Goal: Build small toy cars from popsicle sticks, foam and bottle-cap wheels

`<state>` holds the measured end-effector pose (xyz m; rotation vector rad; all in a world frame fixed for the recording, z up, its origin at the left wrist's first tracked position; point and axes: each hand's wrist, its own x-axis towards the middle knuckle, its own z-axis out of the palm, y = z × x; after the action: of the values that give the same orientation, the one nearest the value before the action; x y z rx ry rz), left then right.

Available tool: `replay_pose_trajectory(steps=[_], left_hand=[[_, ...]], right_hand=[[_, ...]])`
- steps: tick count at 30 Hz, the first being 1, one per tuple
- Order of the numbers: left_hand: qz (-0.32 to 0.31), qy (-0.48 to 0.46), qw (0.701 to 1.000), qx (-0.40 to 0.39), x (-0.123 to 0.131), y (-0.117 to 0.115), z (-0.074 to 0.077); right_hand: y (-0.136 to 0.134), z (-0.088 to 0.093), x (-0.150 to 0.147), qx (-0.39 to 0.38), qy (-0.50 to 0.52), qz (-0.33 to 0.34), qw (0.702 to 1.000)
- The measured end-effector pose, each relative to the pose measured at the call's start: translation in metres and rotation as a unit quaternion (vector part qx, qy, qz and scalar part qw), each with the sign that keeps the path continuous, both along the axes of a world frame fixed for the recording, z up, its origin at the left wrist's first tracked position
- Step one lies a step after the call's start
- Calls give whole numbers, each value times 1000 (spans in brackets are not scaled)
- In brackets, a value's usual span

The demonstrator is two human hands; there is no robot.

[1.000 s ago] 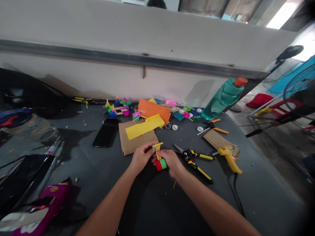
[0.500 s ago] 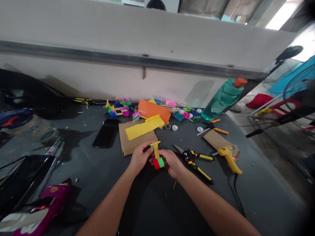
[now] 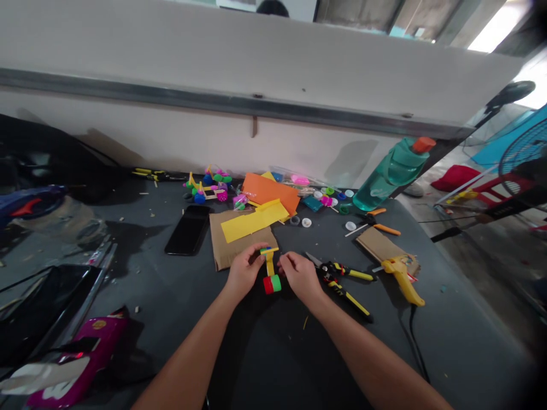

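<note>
My left hand (image 3: 244, 272) pinches the upper end of a small yellow craft piece (image 3: 270, 266), a strip with a crossbar on top. At its lower end sit a red and a green bottle cap (image 3: 272, 284), side by side. Just right of the piece is my right hand (image 3: 300, 277), its fingertips pressed together; whether anything small is between them is hidden. Close by on the right lie pliers-like cutters (image 3: 329, 272) with yellow-and-black handles. Behind my left hand, a yellow paper strip (image 3: 254, 221) rests on a cardboard piece (image 3: 217, 250).
A phone (image 3: 188, 230) lies to the left. Colourful small toys (image 3: 207, 187), orange paper (image 3: 271, 192) and loose caps (image 3: 306, 222) are along the wall. At right are a green bottle (image 3: 387, 176), orange-handled pliers (image 3: 387, 229) and a corded yellow glue gun (image 3: 404, 279).
My right hand has drawn away from the craft piece to the right, its fingers now pinched. The piece stays in my left hand and has turned slightly. The view has shifted a little.
</note>
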<state>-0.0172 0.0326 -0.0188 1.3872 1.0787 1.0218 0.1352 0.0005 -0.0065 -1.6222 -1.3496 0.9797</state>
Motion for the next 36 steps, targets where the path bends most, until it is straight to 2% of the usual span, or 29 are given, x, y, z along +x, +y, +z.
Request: replay_pose_trajectory(steps=[3,6,9,12,23,30,36], left_hand=[[-26,65,996,62,0,-2,-3],[-43,120,987,101,2,-4,-6],[-58,154,979,123,4,-6,-8],[-65,179,972,135,4,-7,-8],[-16,264,945,194,-7,-5,-10],[-12,262,943,204,-3,-7,-10],[10,252,942,223,-5,-11,-2]], right_hand=[[1,-4,6,123,-99,8,987],[2,-9,8,170,-115,48,978],[3,-14,10,177,-114,82,974],[5,-19,13,159,-114,89,977],[3,-21,16,176,-141,109,968],[3,-24,16,198,-131,99,966],[-4,-16,18,245,-85,57,964]])
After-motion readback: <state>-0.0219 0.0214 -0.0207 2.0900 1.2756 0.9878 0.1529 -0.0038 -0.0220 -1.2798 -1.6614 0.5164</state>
